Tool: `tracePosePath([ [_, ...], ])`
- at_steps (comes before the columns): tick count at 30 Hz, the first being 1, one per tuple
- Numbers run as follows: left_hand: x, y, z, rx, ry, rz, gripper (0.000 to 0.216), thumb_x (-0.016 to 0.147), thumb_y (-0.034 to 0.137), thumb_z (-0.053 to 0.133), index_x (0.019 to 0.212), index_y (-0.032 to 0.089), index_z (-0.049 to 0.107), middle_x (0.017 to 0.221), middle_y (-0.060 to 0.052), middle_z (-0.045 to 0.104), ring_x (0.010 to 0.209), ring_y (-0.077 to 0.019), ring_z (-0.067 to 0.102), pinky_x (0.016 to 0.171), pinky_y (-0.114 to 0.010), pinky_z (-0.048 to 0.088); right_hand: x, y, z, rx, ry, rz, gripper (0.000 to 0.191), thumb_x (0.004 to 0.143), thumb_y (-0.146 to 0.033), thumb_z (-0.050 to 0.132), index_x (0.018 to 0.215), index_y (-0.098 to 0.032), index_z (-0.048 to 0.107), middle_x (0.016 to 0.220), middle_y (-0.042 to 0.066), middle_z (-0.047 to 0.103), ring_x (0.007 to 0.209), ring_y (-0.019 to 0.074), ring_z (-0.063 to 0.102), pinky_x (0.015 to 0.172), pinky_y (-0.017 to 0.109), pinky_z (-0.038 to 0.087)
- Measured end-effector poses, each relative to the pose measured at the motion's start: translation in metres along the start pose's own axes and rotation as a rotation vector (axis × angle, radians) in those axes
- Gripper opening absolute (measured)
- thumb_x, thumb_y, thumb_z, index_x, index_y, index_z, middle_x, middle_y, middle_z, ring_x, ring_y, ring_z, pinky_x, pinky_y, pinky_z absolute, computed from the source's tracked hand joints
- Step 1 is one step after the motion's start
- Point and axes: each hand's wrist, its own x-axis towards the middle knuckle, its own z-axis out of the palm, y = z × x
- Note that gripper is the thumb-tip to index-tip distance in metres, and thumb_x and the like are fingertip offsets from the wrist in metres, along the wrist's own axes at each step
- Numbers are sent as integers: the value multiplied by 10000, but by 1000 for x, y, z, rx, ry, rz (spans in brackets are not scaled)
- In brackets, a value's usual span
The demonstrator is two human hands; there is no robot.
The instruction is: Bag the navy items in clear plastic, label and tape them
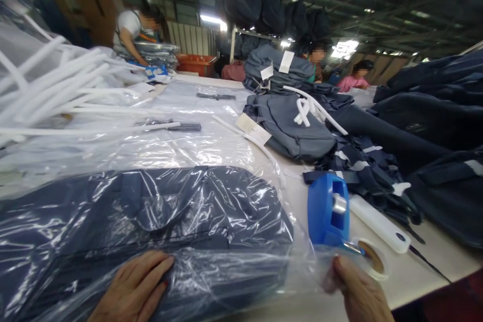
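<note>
Nearest to us, our left hand (134, 287) lies flat, fingers apart, pressing on the clear plastic bag (196, 271) that wraps a dark blue backpack (143, 216). The bagged backpack lies across the near left part of the surface (422, 271), its open plastic end trailing toward the right.

Our right hand (358, 292) is at the near right edge, fingers closed around the lower part of a blue tape dispenser (327, 209). The dispenser stands upright just beside the bag's end, with a roll of clear tape (373, 257) at its base next to our fingers. Whether tape already touches the plastic, we cannot tell.

Just behind the dispenser lies a white tool with a black cord (379, 224), angled across the surface. Beyond it spreads a heap of dark straps and fabric (362, 166).

Farther on, a grey backpack (290, 126) lies flat with a paper tag (253, 129) and white foam strips (307, 108) on it; more grey bags are stacked behind it (271, 68). To the left, loose clear plastic sheets (181, 136) cover the surface, and a pile of white foam tubes (49, 90) sits at the far left. Dark navy bags (437, 95) pile up on the right.

At the back, one person (132, 30) bends over the surface on the left, and two more (339, 68) work behind the stacked bags.
</note>
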Motion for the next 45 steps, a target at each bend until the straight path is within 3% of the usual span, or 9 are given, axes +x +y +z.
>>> tracePosePath([
  [4,4,4,-5,77,-41,4,350,976,343,376,1280,255,526,1258,-10,577,1164,-168,508,1048,-265,307,11,-17,17,58,72,326,655,749,-780,479,403,-225,448,435,8,487,493,157,499,553,267,444],
  [7,8,4,-7,140,-57,44,414,978,376,350,1366,274,453,1314,-5,562,1169,-177,516,1020,-286,326,9,-22,29,46,110,437,583,698,-780,530,501,-232,511,423,-20,462,499,172,500,547,281,412],
  [12,15,-4,-6,284,-58,198,472,952,479,359,1377,299,458,1264,-11,611,1082,-198,565,889,-304,391,10,-8,38,-50,91,460,575,706,-779,473,743,-241,672,811,20,706,996,304,607,834,306,431],
  [19,46,16,6,389,-55,211,342,947,441,433,1041,213,669,989,-87,664,868,-225,606,726,-330,451,19,9,34,-88,-67,544,701,650,-856,412,708,-210,678,827,64,709,960,330,610,828,312,473],
  [24,77,38,29,257,-25,123,265,958,240,433,765,169,599,707,-31,557,643,-175,560,604,-301,481,19,5,38,-54,-95,568,661,676,-812,433,730,-205,689,904,71,716,1025,325,591,869,307,458],
  [29,97,47,44,-46,92,293,354,957,53,275,1094,124,593,969,-77,639,902,-140,601,824,-243,516,15,2,43,-27,-34,514,568,764,-731,447,601,-215,620,644,39,639,829,285,602,726,316,453],
  [33,109,51,39,-187,-139,361,364,984,159,292,1211,196,575,1124,-68,644,996,-151,592,870,-264,523,13,4,45,-15,14,493,574,758,-739,470,528,-217,541,609,30,603,690,245,567,647,313,428],
  [40,116,55,37,-8,-209,494,419,1003,325,294,1387,244,442,1419,-18,490,1032,-200,582,812,-339,525,17,8,44,-93,25,497,587,731,-772,461,502,-232,432,506,0,500,594,214,523,609,306,395],
  [45,119,58,36,117,-172,513,412,1002,355,296,1362,266,476,1384,27,524,995,-183,607,776,-316,524,-6,5,25,-234,146,426,517,732,-756,474,664,-260,602,590,-6,604,650,224,597,655,305,405],
])
